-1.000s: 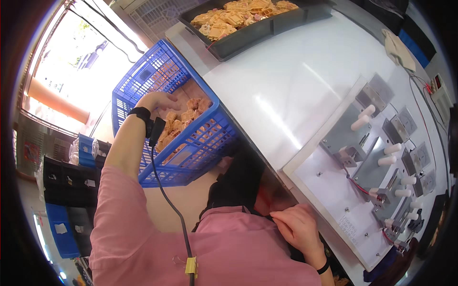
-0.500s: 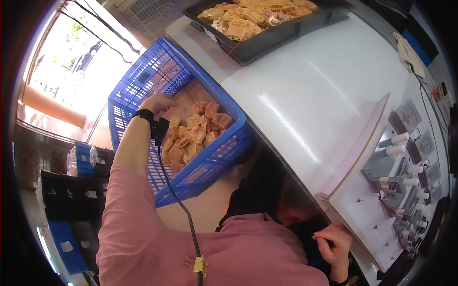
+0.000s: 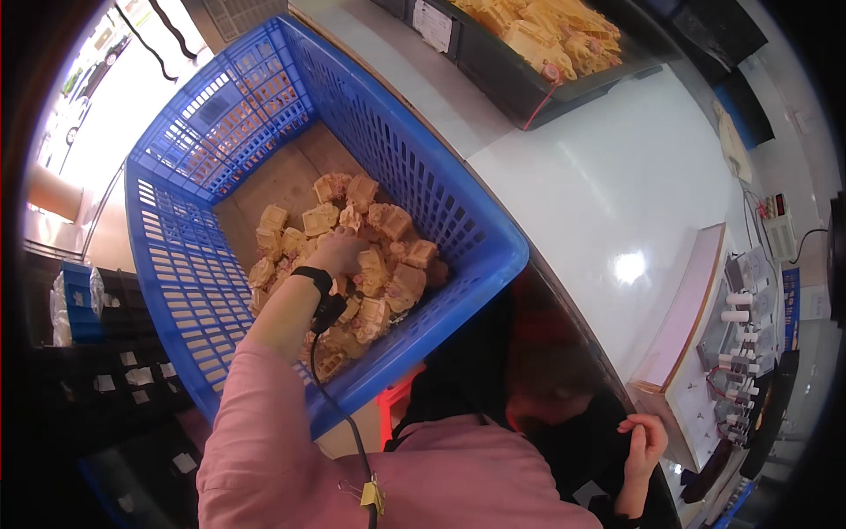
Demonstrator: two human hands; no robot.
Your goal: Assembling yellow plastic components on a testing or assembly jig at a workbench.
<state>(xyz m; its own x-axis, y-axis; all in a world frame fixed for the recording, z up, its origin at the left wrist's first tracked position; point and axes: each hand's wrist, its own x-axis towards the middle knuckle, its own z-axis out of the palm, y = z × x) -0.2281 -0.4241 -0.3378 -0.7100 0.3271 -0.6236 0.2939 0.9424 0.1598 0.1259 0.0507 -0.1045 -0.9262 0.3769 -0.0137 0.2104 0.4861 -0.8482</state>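
My left hand [image 3: 342, 252] reaches down into a blue plastic basket [image 3: 480, 236], among a heap of tan moulded plastic parts [image 3: 377, 269]. Its fingers are partly hidden between the parts, so I cannot see whether they grip one. A dark band with a cabled black clip [image 3: 327, 310] is on that wrist. At the table's near edge, close to the corner of a white fixture board, my right hand [image 3: 646, 443] is loosely curled, with nothing visible in it.
The white table [image 3: 564, 189] borders the basket on the right. A dark bin [image 3: 493, 81] of similar tan parts stands at its far side. The white board [image 3: 674, 401] carries metal clamps [image 3: 738, 353] and wires. Dark shelving [image 3: 115, 353] is at left.
My left hand has moved from the basket's far part, over its bare bottom, nearer and into the heap of parts. The view has shifted toward the basket. My right hand remains curled by the table edge.
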